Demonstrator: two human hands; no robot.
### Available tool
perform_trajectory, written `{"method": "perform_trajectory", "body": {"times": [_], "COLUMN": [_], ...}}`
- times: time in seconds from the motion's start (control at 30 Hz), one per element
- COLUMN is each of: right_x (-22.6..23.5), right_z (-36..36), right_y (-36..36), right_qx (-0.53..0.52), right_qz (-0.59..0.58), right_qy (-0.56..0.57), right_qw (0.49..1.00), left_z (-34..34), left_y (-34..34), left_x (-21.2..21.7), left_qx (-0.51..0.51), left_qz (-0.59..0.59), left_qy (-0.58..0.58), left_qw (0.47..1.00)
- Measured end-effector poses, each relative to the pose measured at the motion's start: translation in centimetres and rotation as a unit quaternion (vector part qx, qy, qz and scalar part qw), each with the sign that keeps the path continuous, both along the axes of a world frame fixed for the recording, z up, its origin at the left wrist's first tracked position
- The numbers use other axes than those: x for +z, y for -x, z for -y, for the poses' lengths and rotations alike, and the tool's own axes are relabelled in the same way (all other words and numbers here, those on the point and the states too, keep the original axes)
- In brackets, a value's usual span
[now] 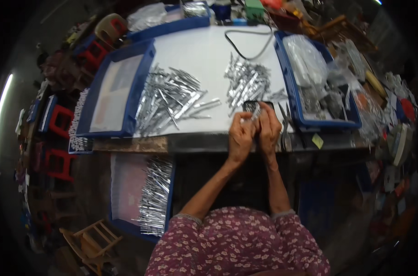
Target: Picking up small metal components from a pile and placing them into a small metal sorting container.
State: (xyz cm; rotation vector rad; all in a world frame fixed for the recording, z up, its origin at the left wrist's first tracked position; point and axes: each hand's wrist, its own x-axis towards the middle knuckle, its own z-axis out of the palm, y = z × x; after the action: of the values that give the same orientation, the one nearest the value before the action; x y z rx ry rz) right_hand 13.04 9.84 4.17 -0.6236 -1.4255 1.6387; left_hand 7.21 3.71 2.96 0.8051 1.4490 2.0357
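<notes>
My left hand (240,139) and my right hand (268,126) are close together at the table's front edge. Their fingers pinch inward around a small silvery piece (255,113), mostly covered by the fingertips. Just beyond them lies a dark, flat rectangular object (251,105). A heap of slim silver metal pieces (248,80) lies behind it, and a larger heap of similar pieces (165,99) spreads to the left. Pliers (285,126) with dark handles lie right beside my right hand.
Blue trays flank the white tabletop (195,50): a left tray (137,87) with a pale lining and a right tray (289,78) with clear plastic bags. A black cord loop (234,43) lies at the back. Below left, another blue tray (171,193) holds many silver pieces.
</notes>
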Motion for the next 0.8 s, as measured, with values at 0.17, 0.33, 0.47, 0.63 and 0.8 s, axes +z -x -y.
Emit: {"method": "perform_trajectory", "body": {"times": [0.17,0.33,0.47,0.63,0.8], "right_x": [-0.8,-2.0,-2.4,-2.1,-0.6], "right_z": [-0.3,-0.5,-0.2,-0.1,0.5], "right_y": [0.4,0.4,0.4,0.3,0.2], "right_qx": [-0.054,-0.057,-0.041,-0.025,-0.01], "right_qz": [0.034,0.043,0.053,0.032,0.003], "right_qy": [-0.071,-0.115,-0.124,-0.094,-0.069], "right_qw": [0.995,0.991,0.99,0.995,0.998], "left_z": [0.5,0.3,0.7,0.7,0.9], "left_y": [0.8,0.8,0.9,0.7,0.4], "left_x": [1.0,0.3,-0.1,-0.4,0.5], "left_qx": [-0.021,-0.018,-0.012,-0.026,-0.032], "left_qz": [0.029,0.028,0.005,0.023,0.025], "left_qy": [-0.003,-0.002,0.011,-0.011,0.011], "left_qw": [0.999,0.999,1.0,0.999,0.999]}}
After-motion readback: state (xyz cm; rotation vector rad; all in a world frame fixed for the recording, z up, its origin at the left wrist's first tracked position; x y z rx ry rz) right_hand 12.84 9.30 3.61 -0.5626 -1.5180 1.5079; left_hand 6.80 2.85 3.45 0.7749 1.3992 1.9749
